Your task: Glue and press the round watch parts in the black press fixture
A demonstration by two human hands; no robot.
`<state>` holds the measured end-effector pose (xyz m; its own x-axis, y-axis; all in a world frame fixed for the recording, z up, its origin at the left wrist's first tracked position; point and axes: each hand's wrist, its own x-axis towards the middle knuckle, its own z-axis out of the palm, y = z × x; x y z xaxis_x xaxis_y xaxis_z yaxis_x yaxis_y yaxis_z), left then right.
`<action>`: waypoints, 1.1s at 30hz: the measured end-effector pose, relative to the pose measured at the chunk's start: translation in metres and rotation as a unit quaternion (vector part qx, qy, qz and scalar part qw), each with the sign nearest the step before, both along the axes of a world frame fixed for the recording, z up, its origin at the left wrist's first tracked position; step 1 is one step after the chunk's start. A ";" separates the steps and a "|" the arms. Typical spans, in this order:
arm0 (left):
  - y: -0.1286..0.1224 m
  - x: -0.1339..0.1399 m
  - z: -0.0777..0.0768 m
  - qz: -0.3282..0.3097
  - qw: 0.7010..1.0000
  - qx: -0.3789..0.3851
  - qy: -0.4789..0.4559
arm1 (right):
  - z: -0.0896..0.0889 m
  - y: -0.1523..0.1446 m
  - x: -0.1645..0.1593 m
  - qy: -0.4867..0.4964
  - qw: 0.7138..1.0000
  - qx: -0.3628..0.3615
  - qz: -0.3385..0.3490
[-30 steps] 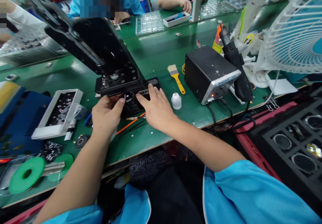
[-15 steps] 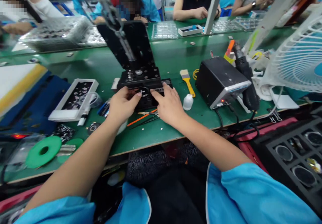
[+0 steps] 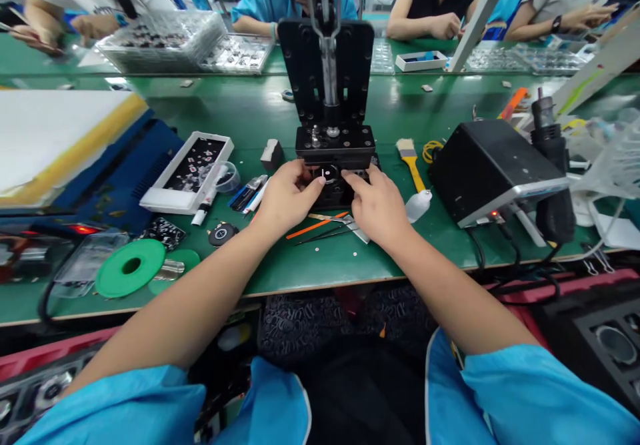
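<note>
A black toggle press with a metal lever stands on the green bench, its tall back plate upright. Low at its front sits a round black part with a small white mark on it. My left hand is closed at the left side of this part, thumb on its edge and fingertips partly hidden behind. My right hand lies at the right of the press, with the index finger stretched to the part's right edge and the other fingers apart. Tweezers and an orange stick lie just below.
A white tray of small parts, a green spool and a round black device are on the left. To the right are a brush, a white bottle, a black control box and a hot-air gun. Co-workers sit opposite.
The head view has swung left, so the bench and press appear further right and straighter. Both hands stay at the round black part, with little visible change in their grip.
</note>
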<state>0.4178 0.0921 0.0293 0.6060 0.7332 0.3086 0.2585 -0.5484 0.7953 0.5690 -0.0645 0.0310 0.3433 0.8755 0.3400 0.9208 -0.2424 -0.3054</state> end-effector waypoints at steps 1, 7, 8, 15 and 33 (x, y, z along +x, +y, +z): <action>0.000 -0.001 0.001 0.000 1.000 0.006 0.001 | 0.001 0.000 0.000 0.002 1.000 0.001 0.000; -0.001 -0.003 0.003 -0.002 0.999 0.044 0.021 | 0.002 0.000 0.002 -0.008 1.000 0.002 0.013; 0.000 -0.003 0.002 -0.004 0.999 0.046 0.021 | 0.002 0.000 0.002 -0.011 1.000 0.002 0.014; -0.001 -0.001 0.000 -0.012 0.999 0.046 0.005 | 0.001 0.000 0.003 -0.032 0.999 -0.004 0.019; 0.002 -0.003 -0.002 -0.023 0.999 0.047 0.000 | -0.002 0.000 -0.001 -0.002 1.000 0.014 -0.002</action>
